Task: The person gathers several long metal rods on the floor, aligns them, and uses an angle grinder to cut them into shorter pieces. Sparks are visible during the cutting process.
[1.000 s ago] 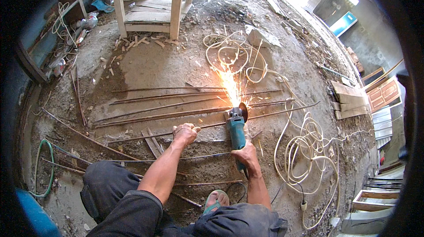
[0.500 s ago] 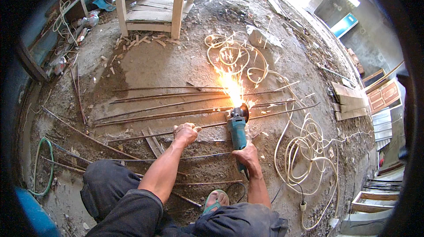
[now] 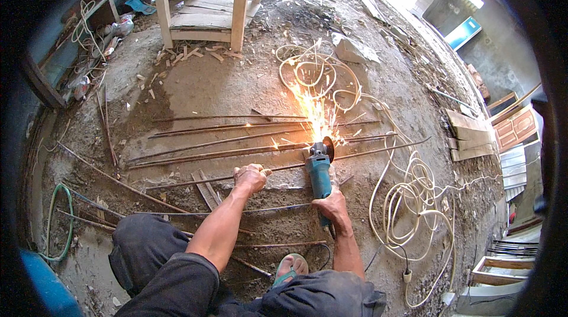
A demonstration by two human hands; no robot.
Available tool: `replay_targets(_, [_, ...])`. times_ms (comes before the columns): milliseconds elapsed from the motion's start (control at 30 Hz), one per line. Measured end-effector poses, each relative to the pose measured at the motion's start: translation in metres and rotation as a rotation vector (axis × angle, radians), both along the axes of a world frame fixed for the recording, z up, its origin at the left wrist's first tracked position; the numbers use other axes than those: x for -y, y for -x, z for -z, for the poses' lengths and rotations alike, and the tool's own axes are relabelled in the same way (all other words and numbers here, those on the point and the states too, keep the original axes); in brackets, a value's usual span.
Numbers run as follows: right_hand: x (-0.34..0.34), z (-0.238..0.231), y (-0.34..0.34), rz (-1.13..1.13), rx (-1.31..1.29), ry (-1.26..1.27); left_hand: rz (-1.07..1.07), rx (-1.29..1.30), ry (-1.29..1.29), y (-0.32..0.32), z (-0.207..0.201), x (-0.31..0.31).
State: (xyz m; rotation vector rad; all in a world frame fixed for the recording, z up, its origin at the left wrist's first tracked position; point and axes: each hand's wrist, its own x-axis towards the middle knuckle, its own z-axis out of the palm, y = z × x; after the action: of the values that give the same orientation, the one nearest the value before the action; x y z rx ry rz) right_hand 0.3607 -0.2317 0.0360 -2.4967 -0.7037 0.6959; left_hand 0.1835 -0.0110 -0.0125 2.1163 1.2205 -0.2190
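Note:
My right hand is wrapped round the body of a teal angle grinder. The grinder's dark disc meets a metal rod, and a bright plume of sparks flies away from it toward the far side. My left hand is closed in a fist on a long thin metal rod, which lies slantwise across the ground and passes by the grinder's head. Beyond it several more rusty rods lie roughly side by side. The exact contact point is hidden by glare and the grinder's head.
Coiled cream cable lies to the right, with a further loop behind the sparks. A wooden stand is at the back left. A green hose curls at the left. My sandalled foot is just below the rods.
The spark plume has changed shape, with a few sparks now scattering leftward along the rods. Both hands and the grinder hold nearly the same place.

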Motion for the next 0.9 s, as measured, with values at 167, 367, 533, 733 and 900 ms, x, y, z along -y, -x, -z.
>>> replay_targets(167, [0.002, 0.011, -0.004, 0.007, 0.01, -0.003, -0.002, 0.004, 0.003, 0.0, -0.003, 0.001])
replay_targets(367, [0.002, 0.014, -0.006, 0.0, 0.02, 0.002, 0.001, 0.009, -0.008, 0.0, -0.003, 0.001])
replay_targets(533, [-0.001, 0.002, 0.0, 0.004, 0.025, 0.045, 0.007, 0.014, -0.002, 0.001, -0.001, 0.0])
replay_targets(733, [-0.002, -0.017, 0.005, 0.011, -0.087, 0.005, -0.001, 0.017, 0.025, 0.0, 0.0, 0.0])
replay_targets(900, [-0.001, -0.02, 0.007, 0.011, -0.089, 0.002, 0.002, 0.008, 0.013, 0.0, 0.0, 0.0])
